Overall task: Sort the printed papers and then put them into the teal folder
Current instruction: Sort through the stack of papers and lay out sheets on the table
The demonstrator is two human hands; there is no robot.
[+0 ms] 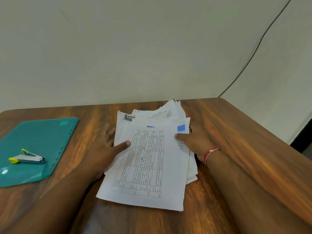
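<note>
The printed papers (146,159) lie as a loose, fanned stack in the middle of the wooden table (236,132), and both hands grasp them. The left hand (108,149) pinches the left edge with its thumb on top and its fingers reaching beneath. The right hand (195,142), which wears a red band (210,153) at the wrist, clamps the right edge the same way. The sheets are badly out of line: the far ones curl upward and splay to the right, and the top sheet (143,166), which carries a printed table, sits skewed toward the near edge. The main risk, as I judge it, is that a lift or tap to square the stack lets the lower pages slip out, since each thumb presses only a narrow strip. The curled far corners could also fold or crease if pushed flat in a hurry. The teal folder (42,137) lies well apart on the left, and a small stapler (27,157) rests on its cover. Opening the folder without first moving that stapler would probably tip it onto the table or jam the flap. Sorting looks unfinished, and nothing appears to be in the folder yet.
</note>
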